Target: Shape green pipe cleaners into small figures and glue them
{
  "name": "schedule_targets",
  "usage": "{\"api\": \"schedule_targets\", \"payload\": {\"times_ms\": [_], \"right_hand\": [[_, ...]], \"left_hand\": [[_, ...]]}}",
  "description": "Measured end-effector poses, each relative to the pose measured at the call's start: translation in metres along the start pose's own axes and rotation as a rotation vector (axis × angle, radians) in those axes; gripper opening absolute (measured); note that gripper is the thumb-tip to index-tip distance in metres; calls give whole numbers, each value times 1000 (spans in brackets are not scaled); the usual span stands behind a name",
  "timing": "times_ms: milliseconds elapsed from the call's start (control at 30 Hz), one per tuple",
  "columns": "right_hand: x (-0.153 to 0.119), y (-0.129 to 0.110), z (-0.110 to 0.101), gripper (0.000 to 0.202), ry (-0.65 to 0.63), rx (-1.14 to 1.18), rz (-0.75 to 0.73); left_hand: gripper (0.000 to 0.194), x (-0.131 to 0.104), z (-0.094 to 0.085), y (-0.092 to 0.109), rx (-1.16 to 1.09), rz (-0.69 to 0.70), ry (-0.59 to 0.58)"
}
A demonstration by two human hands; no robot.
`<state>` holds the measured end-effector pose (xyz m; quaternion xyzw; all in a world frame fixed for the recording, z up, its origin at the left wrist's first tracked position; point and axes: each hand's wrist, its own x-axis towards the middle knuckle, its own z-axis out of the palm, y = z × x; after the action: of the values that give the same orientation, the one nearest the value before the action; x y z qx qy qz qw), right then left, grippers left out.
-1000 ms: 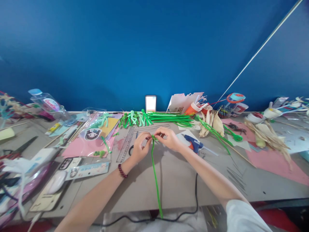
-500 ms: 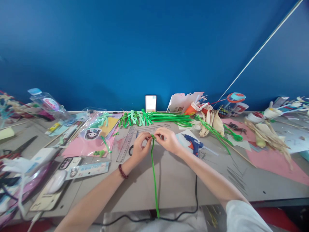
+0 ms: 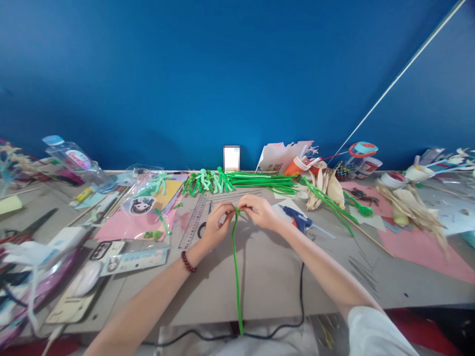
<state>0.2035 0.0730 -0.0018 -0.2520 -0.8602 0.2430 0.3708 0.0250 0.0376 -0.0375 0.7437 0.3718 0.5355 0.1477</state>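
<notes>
A long green pipe cleaner hangs from between my two hands, its lower end reaching past the table's front edge. My left hand pinches its upper end from the left. From the right, my right hand pinches the same end, where a small green knot or bend shows between the fingertips. Behind my hands lie a bundle of straight green pipe cleaners and a row of curled green pipe cleaner pieces.
A blue hot glue gun lies right of my right hand. Left of my hands are a clear ruler, pink paper and a plastic bottle. Dried husks lie at the right. A black cable runs along the front.
My fingers have shifted slightly at the top of the pipe cleaner, and the right hand has moved a little to the right. The hanging stem has swayed slightly.
</notes>
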Motion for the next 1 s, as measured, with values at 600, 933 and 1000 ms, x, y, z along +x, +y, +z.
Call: {"api": "schedule_targets", "payload": {"times_ms": [600,933,1000], "right_hand": [[-2,-4,8,8,107,68,62],[-2,-7,11,9,152,12,53],[-3,-7,12,8,215,-41,68]], "left_hand": [[8,-1,-2,3,46,-22,82],[6,0,-2,6,57,-13,97],[3,0,-2,5,63,-40,123]]}}
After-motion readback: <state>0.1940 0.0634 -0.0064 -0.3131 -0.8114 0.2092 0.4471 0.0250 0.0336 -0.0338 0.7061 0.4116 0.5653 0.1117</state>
